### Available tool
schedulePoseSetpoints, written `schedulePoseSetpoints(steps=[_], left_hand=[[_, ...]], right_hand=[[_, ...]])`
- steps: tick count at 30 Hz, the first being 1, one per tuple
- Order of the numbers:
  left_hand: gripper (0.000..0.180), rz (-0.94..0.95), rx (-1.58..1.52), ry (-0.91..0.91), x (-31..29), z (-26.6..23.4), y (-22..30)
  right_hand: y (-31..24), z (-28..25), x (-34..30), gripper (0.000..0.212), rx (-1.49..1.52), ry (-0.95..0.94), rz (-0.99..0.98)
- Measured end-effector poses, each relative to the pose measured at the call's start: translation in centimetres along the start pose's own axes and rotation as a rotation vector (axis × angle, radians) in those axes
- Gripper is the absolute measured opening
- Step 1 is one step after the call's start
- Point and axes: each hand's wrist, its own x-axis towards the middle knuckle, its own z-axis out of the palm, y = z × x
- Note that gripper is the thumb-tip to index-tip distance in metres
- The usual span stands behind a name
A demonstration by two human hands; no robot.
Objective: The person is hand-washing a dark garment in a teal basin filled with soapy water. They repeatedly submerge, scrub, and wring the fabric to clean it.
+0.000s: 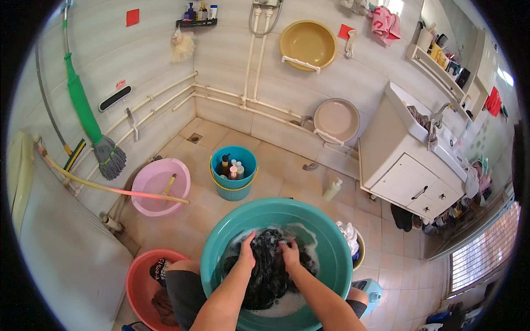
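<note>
A large green basin (216, 219) stands between my knees with sudsy water (284, 307) in it. Soaking inside is a wet black garment (266, 276), bunched up and streaked with foam; its kind does not show. My left hand (248, 251) is closed on the cloth's left side, its fingertips partly hidden. On the right side, my right hand (289, 256) grips the same cloth with bent fingers. The two hands are a short way apart, near the far part of the bundle.
To the left are a red tub (138, 281) with dark clothes and a pink basin (141, 201) under a hose (116, 190). Ahead stands a blue bucket (234, 193) of bottles. A pump bottle (332, 190) and a tub of white laundry (349, 237) are to the right, near a sink cabinet (408, 176).
</note>
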Motion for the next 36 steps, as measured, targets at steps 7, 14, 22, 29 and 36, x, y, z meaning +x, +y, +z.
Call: schedulePoseSetpoints(steps=[7, 14, 22, 29, 36], left_hand=[[0.050, 0.060, 0.265, -0.256, -1.4, 1.3, -0.4], [0.050, -0.057, 0.388, 0.079, -1.5, 2.2, -3.2], [0.050, 0.147, 0.670, 0.298, -1.0, 1.3, -0.9], [0.071, 0.052, 0.453, 0.257, 1.1, -0.5, -1.9], [0.061, -0.238, 0.020, -0.296, 3.4, -0.5, -3.5]], right_hand=[[-4.3, 2.7, -11.9, 0.027, -0.715, -0.198, -0.713], [-3.4, 2.0, -3.5, 0.034, -1.001, 0.052, -0.464], [-0.8, -2.2, 0.9, 0.047, -1.102, -0.185, -0.213], [0.3, -0.7, 0.0, 0.045, -0.538, 0.089, -0.207], [-4.3, 3.4, -11.1, 0.026, -0.788, -0.238, -0.771]])
